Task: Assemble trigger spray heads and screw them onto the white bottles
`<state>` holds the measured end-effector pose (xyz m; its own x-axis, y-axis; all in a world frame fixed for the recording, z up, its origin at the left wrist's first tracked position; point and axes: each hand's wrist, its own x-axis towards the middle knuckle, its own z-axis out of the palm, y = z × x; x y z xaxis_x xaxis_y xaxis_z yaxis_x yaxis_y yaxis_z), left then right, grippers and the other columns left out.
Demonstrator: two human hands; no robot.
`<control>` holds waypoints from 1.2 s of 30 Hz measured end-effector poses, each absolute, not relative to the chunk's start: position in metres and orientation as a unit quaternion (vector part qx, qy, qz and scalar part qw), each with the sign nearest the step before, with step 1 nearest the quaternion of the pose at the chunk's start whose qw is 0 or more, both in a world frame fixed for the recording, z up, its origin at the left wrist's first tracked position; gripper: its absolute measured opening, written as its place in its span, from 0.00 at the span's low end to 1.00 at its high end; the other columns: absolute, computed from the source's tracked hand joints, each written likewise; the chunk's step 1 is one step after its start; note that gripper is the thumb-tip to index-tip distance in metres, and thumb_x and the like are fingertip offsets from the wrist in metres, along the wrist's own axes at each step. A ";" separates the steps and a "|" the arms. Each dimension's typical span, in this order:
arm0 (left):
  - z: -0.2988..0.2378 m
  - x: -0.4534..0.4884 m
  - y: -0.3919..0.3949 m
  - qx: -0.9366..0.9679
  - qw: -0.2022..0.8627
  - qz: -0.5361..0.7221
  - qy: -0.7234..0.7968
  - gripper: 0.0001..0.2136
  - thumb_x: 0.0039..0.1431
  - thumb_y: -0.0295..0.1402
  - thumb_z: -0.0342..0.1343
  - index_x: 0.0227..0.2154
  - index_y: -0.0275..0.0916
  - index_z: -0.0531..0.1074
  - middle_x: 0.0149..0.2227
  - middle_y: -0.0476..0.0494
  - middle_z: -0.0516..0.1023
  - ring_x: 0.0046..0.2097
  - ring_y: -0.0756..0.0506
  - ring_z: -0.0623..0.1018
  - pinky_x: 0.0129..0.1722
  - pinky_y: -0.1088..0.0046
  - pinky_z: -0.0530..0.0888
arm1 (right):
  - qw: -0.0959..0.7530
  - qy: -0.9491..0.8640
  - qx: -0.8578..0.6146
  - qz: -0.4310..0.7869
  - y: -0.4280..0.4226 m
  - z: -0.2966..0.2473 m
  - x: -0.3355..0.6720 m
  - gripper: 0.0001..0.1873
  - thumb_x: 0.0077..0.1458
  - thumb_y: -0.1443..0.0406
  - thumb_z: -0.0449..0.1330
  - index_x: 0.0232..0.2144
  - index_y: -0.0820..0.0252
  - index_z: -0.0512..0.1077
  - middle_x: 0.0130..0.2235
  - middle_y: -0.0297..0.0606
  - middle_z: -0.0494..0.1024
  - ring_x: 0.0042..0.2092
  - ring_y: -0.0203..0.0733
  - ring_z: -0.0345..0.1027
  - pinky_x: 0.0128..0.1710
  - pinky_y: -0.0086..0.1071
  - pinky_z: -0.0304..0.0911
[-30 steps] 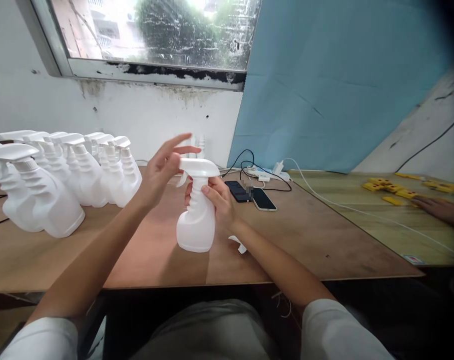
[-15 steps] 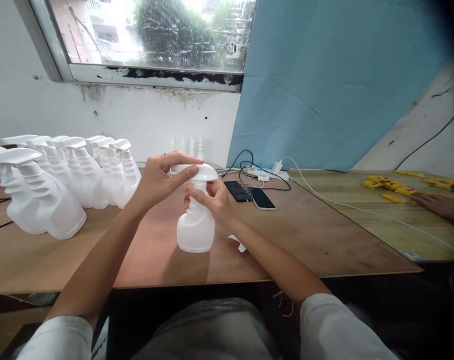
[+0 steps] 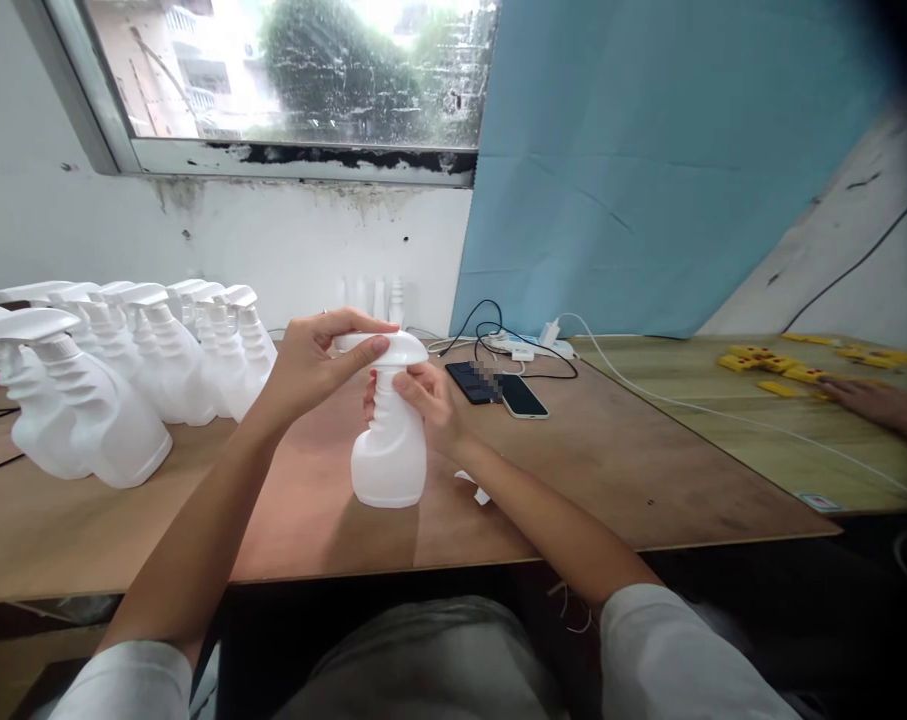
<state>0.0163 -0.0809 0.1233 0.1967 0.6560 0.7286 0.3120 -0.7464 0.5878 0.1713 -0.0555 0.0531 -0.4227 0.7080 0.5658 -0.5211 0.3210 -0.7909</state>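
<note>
A white spray bottle (image 3: 389,468) stands upright on the brown table in front of me, its trigger sprayer head seated on the neck. My left hand (image 3: 324,358) is closed on the sprayer head from the left, thumb along its near side and fingers over the top. My right hand (image 3: 427,402) grips the bottle's neck just below the head, the thumb in front and fingertips showing on the left side. To the left stands a group of several white spray bottles (image 3: 119,415) with their sprayer heads on.
Two phones, one dark (image 3: 472,382) and one white-edged (image 3: 524,396), lie behind my right hand near a power strip (image 3: 528,345) and cables. A white scrap (image 3: 474,487) lies by my right forearm. At far right, another person's hand (image 3: 865,397) touches yellow pieces (image 3: 768,364).
The right hand's fingers have shifted on the neck, uncovering more of its ridged front. The left hand stays on the sprayer head. The view has tilted slightly.
</note>
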 end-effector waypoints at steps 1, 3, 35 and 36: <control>0.123 0.016 -0.081 0.756 0.157 0.548 0.322 0.10 0.55 0.39 0.61 0.37 0.40 0.80 0.37 0.44 0.81 0.38 0.46 0.77 0.35 0.70 0.71 | 0.532 -0.615 -0.079 0.576 -0.055 0.053 0.171 0.22 0.51 0.54 0.65 0.40 0.62 0.66 0.31 0.38 0.75 0.28 0.37 0.72 0.27 0.32 0.70; 0.123 0.016 -0.081 0.754 0.157 0.550 0.324 0.10 0.55 0.38 0.61 0.37 0.41 0.80 0.37 0.44 0.81 0.38 0.46 0.77 0.35 0.70 0.71 | 0.528 -0.612 -0.068 0.585 -0.056 0.053 0.171 0.24 0.50 0.52 0.65 0.41 0.62 0.66 0.32 0.38 0.76 0.28 0.38 0.72 0.27 0.33 0.70; 0.004 -0.001 -0.127 0.695 0.380 0.422 0.441 0.31 0.52 0.40 0.63 0.58 0.44 0.60 0.52 0.39 0.73 0.48 0.40 0.77 0.50 0.60 0.73 | 0.510 -0.658 -0.079 0.549 -0.053 0.047 0.174 0.21 0.54 0.55 0.63 0.45 0.60 0.66 0.38 0.42 0.80 0.35 0.43 0.76 0.30 0.32 0.69; -0.006 -0.003 -0.133 0.693 0.372 0.405 0.466 0.27 0.52 0.41 0.62 0.55 0.43 0.64 0.49 0.41 0.76 0.47 0.40 0.77 0.49 0.61 0.73 | 0.499 -0.671 -0.072 0.543 -0.055 0.046 0.172 0.20 0.56 0.54 0.61 0.46 0.60 0.66 0.39 0.43 0.79 0.37 0.43 0.76 0.31 0.33 0.70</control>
